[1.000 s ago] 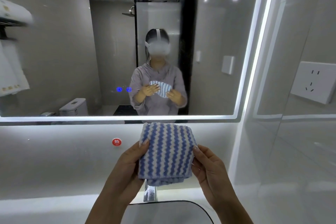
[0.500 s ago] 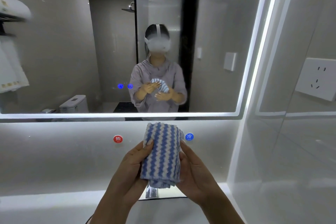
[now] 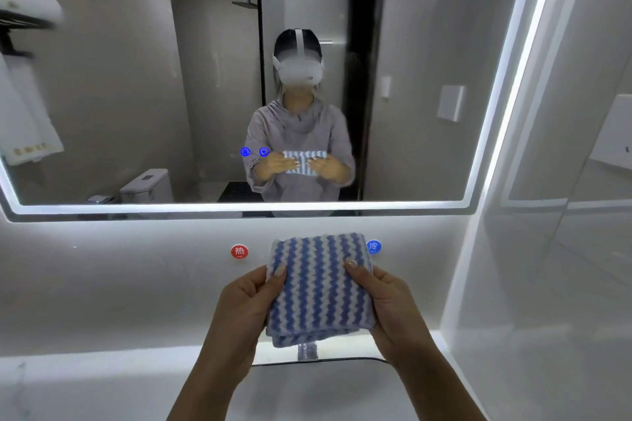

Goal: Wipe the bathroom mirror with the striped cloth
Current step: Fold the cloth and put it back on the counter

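Note:
A folded blue-and-white striped cloth (image 3: 318, 287) is held upright in front of me, below the mirror. My left hand (image 3: 244, 311) grips its left edge and my right hand (image 3: 390, 304) grips its right edge, thumbs on the front face. The large bathroom mirror (image 3: 119, 85) with a lit border fills the wall above and reflects a person holding the cloth. The cloth is apart from the glass.
A red hot button (image 3: 239, 251) and a blue cold button (image 3: 373, 246) sit on the white panel under the mirror. The tap (image 3: 307, 350) and basin rim (image 3: 369, 359) lie below the cloth. A white side wall (image 3: 547, 284) with a socket (image 3: 615, 137) stands on the right.
The cloth, bunched narrow between my hands half a second ago, is now spread flat and wider, with my hands moved apart to its two edges.

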A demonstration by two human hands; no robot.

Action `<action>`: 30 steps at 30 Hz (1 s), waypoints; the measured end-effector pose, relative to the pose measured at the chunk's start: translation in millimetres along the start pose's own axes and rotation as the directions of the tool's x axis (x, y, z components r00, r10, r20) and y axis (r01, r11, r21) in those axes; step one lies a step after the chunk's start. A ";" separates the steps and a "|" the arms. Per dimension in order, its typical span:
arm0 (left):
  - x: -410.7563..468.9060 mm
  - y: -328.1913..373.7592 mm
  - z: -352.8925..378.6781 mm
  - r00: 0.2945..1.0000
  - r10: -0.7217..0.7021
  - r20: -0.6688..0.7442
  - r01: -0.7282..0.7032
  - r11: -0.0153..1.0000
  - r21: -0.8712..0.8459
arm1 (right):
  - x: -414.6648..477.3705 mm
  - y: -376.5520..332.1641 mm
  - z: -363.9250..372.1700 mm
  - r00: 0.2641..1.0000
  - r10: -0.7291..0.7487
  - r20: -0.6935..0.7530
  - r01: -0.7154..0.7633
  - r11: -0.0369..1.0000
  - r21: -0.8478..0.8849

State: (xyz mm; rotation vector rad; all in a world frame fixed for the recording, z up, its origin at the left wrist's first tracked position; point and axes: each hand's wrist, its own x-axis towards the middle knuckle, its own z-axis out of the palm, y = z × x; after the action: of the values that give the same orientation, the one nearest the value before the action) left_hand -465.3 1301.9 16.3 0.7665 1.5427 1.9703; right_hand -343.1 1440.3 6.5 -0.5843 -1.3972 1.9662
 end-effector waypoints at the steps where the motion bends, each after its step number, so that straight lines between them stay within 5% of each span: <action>1: 1.4 -0.8 -3.2 1.000 0.005 0.007 -0.005 1.000 0.021 | -0.5 -0.3 1.3 1.000 -0.022 -0.018 0.021 0.999 -0.042; 13: 4.8 -26.1 11.5 0.990 -0.058 0.129 0.068 0.995 -0.076 | -13.5 1.5 -25.5 0.982 -0.098 -0.164 0.063 0.977 -0.204; 30: 14.7 -100.7 137.6 0.955 -0.232 0.185 0.249 0.965 -0.077 | -13.5 -5.5 -168.1 0.956 0.019 -0.291 -0.069 0.984 -0.163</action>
State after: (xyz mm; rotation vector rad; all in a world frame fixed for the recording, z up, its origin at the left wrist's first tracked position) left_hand -372.9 1427.9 -53.8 0.6570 1.3550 1.7386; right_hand -218.3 1541.8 -44.5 -0.9500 -1.3838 1.7199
